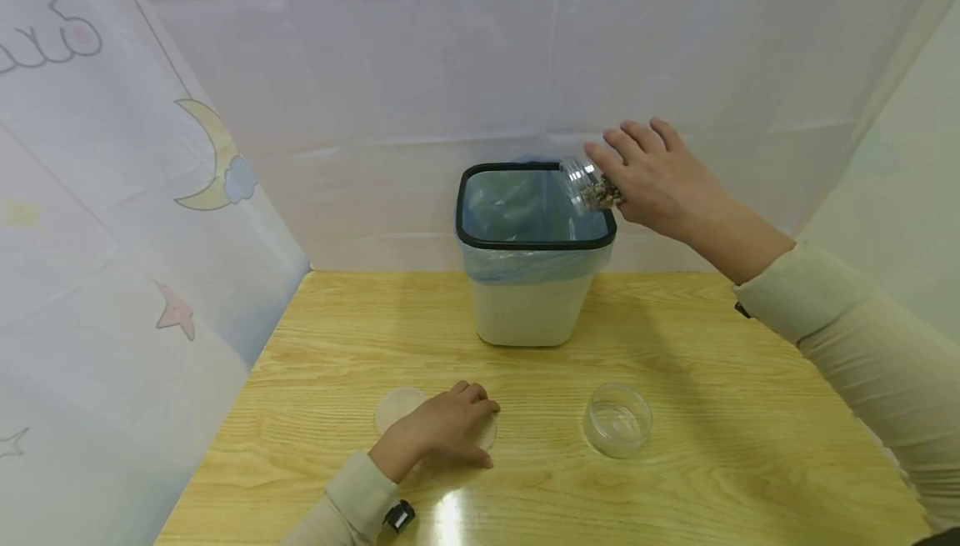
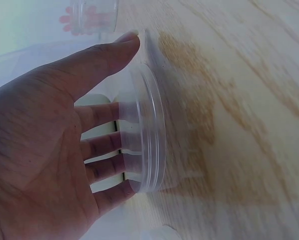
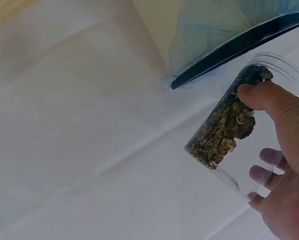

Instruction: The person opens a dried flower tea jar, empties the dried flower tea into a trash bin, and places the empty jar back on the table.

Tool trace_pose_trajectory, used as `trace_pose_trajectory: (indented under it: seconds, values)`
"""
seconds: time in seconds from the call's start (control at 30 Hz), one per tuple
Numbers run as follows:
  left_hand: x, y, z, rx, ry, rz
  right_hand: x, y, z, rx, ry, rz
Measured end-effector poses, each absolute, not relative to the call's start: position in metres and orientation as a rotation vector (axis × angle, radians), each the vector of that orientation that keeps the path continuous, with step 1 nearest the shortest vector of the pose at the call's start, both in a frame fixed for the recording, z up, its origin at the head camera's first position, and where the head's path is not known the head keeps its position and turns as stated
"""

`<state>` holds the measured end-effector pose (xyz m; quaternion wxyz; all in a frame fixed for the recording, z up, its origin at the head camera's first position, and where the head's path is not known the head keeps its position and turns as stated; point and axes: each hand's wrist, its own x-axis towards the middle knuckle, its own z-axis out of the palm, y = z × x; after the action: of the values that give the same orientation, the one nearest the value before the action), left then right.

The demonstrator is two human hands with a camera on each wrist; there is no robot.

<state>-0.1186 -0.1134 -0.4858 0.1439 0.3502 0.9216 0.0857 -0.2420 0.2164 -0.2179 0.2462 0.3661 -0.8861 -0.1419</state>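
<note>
My right hand (image 1: 663,183) grips a clear jar (image 3: 224,120), its thumb on one side and fingers on the other. Dried, flower-like herbs (image 3: 222,132) lie along the jar's lower wall. The jar is tilted, its mouth over the right side of a white bin (image 1: 528,308) lined with a blue bag (image 1: 502,204). On the table, my left hand (image 1: 450,423) rests over a clear round lid (image 2: 152,130). Its fingers reach across the lid, fairly straight, and the thumb stands apart. Another pale round lid (image 1: 397,406) lies just left of it.
A short clear container (image 1: 617,423) stands on the wooden table (image 1: 337,338) right of the left hand. The bin's black rim (image 1: 540,244) is near the back edge. Pale cloth walls (image 1: 375,112) enclose the back and sides.
</note>
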Motion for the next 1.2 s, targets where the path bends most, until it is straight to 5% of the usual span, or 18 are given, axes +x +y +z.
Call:
trace_pose_trajectory:
  seconds: [0.63,1.2]
  values:
    - [-0.131,-0.110,-0.476,0.993,2.698,0.251,-0.243,0.215,-0.217,1.005,-2.432,-0.388]
    - [-0.166,-0.136,-0.380,0.954,2.937,0.376,-0.245,0.211,-0.217,1.015,-2.369,-0.414]
